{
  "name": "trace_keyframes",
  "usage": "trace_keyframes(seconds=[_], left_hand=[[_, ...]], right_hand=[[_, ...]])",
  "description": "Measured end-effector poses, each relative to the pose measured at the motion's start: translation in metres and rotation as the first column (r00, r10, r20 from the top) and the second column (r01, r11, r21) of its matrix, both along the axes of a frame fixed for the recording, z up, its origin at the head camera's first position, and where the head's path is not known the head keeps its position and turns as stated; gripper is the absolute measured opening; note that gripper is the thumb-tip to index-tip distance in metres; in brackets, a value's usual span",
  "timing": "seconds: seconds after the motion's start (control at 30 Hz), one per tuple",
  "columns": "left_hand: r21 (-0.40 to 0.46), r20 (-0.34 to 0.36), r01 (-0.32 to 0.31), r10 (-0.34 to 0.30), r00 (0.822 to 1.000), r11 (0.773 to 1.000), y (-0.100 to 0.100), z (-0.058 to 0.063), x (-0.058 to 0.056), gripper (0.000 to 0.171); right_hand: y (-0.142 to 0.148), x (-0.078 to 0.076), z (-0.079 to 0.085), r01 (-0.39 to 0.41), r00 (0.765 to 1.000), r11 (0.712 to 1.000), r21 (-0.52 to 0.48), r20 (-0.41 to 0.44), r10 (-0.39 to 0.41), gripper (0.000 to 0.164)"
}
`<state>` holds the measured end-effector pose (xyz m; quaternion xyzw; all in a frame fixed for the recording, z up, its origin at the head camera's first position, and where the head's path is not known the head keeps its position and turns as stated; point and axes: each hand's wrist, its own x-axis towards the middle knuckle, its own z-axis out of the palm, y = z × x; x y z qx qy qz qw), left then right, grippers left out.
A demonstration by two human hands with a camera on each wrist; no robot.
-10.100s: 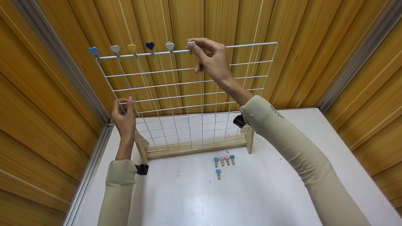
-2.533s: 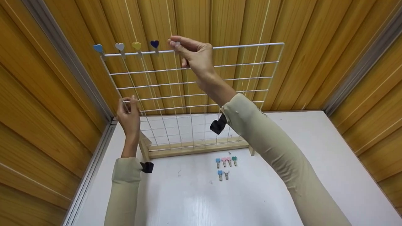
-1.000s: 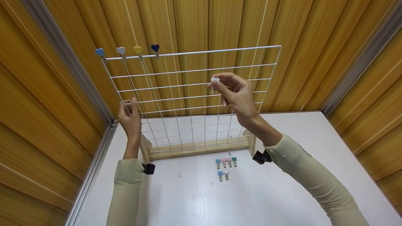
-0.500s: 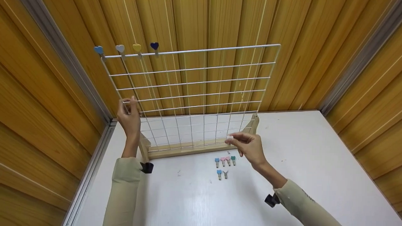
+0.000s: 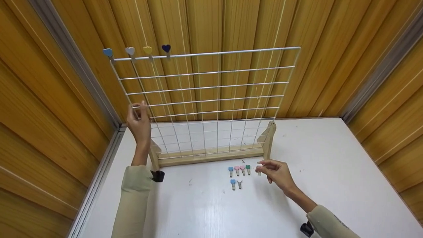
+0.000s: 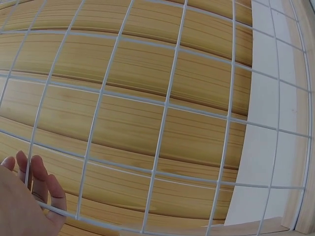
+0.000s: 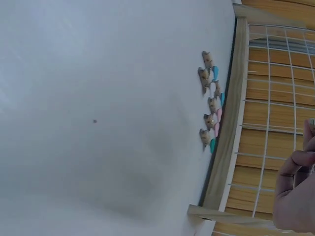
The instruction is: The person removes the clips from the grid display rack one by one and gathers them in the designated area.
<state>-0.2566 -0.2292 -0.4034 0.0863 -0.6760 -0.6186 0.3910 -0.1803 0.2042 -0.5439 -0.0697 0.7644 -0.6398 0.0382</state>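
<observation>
My left hand [image 5: 139, 124] grips the left edge of a white wire grid [image 5: 218, 71], its fingers curled round the wires; the left wrist view shows the fingertips [image 6: 55, 184] at a corner of the mesh. Low over the table, my right hand [image 5: 279, 175] pinches a white heart clip [image 5: 259, 172] between thumb and fingertips, just right of a row of heart clips. That row has a blue clip [image 5: 230, 171], two pink clips [image 5: 237, 170] and a green clip [image 5: 248, 169]. In front lie another blue clip [image 5: 233, 184] and a white clip [image 5: 239, 184].
Along the grid's top rail sit a light blue heart [image 5: 107, 52], a white heart [image 5: 130, 51], a yellow heart [image 5: 147, 50] and a dark blue heart [image 5: 166, 48]. A wooden base [image 5: 211, 158] holds the grid upright on the white table [image 5: 205, 205]. Wood-look panels [image 5: 373, 82] surround it.
My right hand has taken a white heart clip off the top rail and brought it down beside the row. Another white clip now lies on the table. The left hand stays on the grid.
</observation>
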Motion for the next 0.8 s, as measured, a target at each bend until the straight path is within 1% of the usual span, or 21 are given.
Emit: trace_keyframes(seconds=[0.1,0.2,0.27,0.37,0.47,0.67,0.8], left_hand=[[-0.005,-0.012,0.009,-0.009,1.0,1.0,-0.001,0.001,-0.003,0.008],[-0.016,-0.011,-0.006,0.006,1.0,1.0,-0.002,-0.001,-0.005,0.01],[-0.023,-0.006,-0.014,0.014,1.0,1.0,-0.003,-0.003,-0.005,0.011],[-0.03,-0.005,-0.008,0.008,1.0,1.0,-0.004,-0.006,-0.005,0.012],[-0.033,-0.01,0.004,-0.005,1.0,0.999,-0.004,-0.008,-0.005,0.012],[0.012,-0.03,0.013,-0.012,0.999,1.0,-0.004,-0.009,-0.004,0.009],[0.017,-0.035,0.02,-0.019,0.999,1.0,-0.004,-0.008,-0.006,0.009]], right_hand=[[0.003,0.0,-0.011,-0.019,0.998,1.0,0.012,0.058,0.018,0.033],[0.006,0.0,-0.022,-0.065,0.992,0.997,0.046,0.11,0.06,0.037],[0.008,0.001,-0.027,-0.101,0.987,0.992,0.076,0.129,0.091,0.036],[0.01,0.002,-0.036,-0.143,0.982,0.982,0.121,0.142,0.125,0.035],[0.012,0.004,-0.043,-0.166,0.978,0.974,0.154,0.15,0.143,0.032],[0.005,0.003,-0.052,-0.183,0.976,0.971,0.151,0.149,0.161,0.025],[-0.005,0.003,-0.06,-0.217,0.971,0.962,0.166,0.141,0.194,0.023]])
